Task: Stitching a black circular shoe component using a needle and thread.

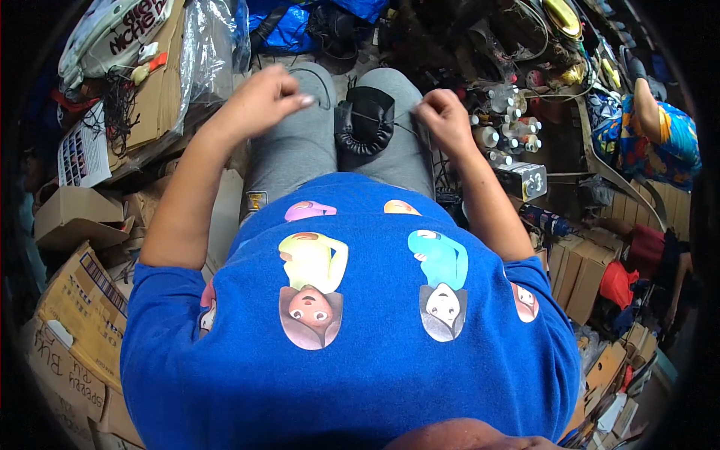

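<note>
On my lap, between my thighs, lies a black leather shoe upper with a puckered, gathered edge on its near side. A thin black thread crosses it and runs toward my right hand, whose thumb and fingers are pinched together over the right side of my lap. My left hand is raised over my left thigh, with its fingers curled into a pinch. A dark thread curls in a loop beside these fingertips, and the pinch seems to be closed on it. Both hands are apart from the shoe upper.
Small bottles crowd together right of my knees, beside a metal tin. Cardboard sheets and plastic wrap lie at the left, above a cardboard box. Another person's arm shows at the far right.
</note>
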Motion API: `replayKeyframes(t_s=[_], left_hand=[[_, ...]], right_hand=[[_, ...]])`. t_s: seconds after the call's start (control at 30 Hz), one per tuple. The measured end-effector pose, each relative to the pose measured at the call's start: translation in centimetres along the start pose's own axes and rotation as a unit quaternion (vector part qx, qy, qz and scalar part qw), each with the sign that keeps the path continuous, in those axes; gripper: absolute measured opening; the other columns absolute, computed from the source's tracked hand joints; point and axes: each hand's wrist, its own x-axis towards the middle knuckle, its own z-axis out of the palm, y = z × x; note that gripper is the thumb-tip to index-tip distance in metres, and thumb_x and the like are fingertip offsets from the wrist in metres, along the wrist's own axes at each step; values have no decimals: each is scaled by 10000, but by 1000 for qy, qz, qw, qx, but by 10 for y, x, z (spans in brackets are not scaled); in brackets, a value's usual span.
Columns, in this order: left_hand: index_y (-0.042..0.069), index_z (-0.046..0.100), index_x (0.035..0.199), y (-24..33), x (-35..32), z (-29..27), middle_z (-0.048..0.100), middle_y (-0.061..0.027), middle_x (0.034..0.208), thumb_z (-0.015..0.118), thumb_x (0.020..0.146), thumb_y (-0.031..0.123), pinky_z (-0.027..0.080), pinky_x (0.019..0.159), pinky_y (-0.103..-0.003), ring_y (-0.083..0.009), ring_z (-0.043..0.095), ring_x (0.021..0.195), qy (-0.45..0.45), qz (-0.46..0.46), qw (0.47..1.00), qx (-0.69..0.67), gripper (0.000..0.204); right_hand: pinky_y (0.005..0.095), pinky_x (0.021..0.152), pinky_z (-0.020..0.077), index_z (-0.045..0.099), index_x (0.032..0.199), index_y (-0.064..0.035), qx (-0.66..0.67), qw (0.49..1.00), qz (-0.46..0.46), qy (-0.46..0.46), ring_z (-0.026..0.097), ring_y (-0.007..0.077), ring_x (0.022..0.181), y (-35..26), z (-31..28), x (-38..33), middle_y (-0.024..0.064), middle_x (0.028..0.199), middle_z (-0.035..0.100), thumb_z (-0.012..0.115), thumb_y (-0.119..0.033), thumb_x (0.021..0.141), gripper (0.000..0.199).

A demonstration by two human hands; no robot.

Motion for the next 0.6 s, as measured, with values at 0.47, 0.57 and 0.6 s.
replayKeyframes(t_s=[0.47, 0.57, 0.6], left_hand=[[116, 378, 579, -13, 30, 57, 420, -25, 545, 428, 952, 330, 453, 775, -380, -201, 513, 609, -29, 23, 569, -822, 433], [30, 611, 913, -35, 4, 11, 640, -102, 966, 474, 935, 332, 507, 715, -292, -164, 616, 814, -4, -32, 837, -546, 332], [61, 620, 1057, -55, -5, -4, 642, -57, 966, 473, 932, 338, 492, 639, -234, -102, 599, 786, 4, -68, 916, -396, 338]], right_hand=[[312, 614, 355, 376, 572, -122, 741, 625, 226, -100, 293, 129, 450, 5, -15, -23, -11, 497, 320, 415, -423, 940, 478], [355, 779, 436, 592, 885, -52, 616, 721, 309, -68, 581, 205, 766, 30, -37, -33, 94, 860, 614, 572, -306, 886, 255], [355, 779, 436, 592, 885, -52, 615, 722, 311, -64, 581, 205, 766, 47, -51, -38, 94, 860, 614, 572, -306, 886, 255]])
